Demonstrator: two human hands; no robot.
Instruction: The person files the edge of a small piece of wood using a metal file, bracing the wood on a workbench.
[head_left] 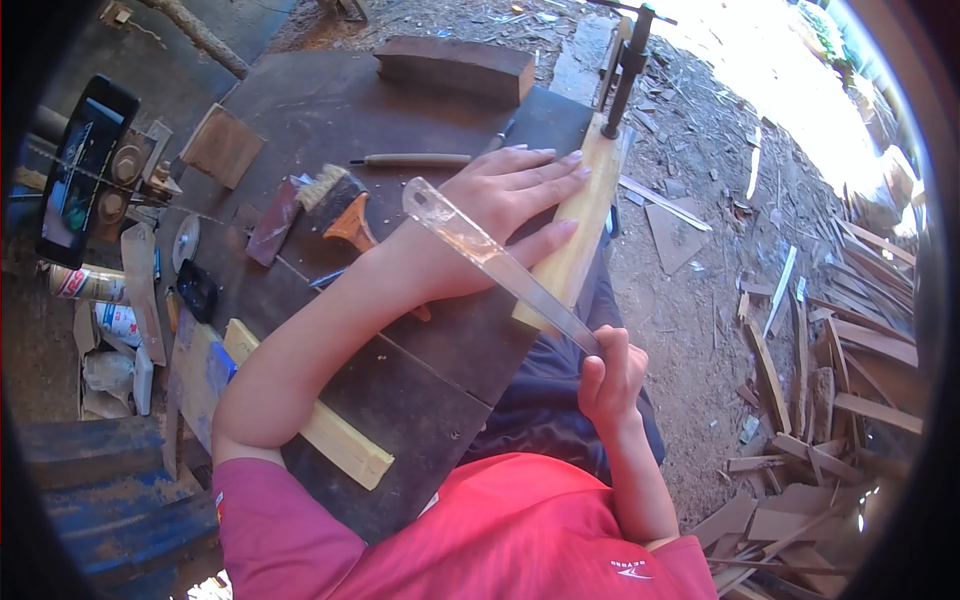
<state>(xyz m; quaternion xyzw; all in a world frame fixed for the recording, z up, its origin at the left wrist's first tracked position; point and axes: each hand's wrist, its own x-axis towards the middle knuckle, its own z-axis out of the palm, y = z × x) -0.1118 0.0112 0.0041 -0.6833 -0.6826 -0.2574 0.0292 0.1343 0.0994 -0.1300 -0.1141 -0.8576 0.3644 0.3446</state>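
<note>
My left hand (505, 205) lies flat with its fingers stretched across a pale wood strip (572, 250) at the table's right edge. The fingertips touch the wood, and nothing is gripped in them. My right hand (612, 375) is closed round the near end of a steel ruler (490, 262), a long shiny strip with a hole in its rounded far end. The ruler slants up and left, over my left wrist and the near part of the wood strip. Markings on it are too faint to read. A dark clamp (628, 75) stands at the strip's far end.
On the dark table (430, 350) are a brush (345, 210), a pencil-like tool (415, 160), a dark wood block (455, 68) and a yellowish wood bar (345, 445). A phone (85, 170) stands at the left. Wood offcuts (840, 350) litter the ground at right.
</note>
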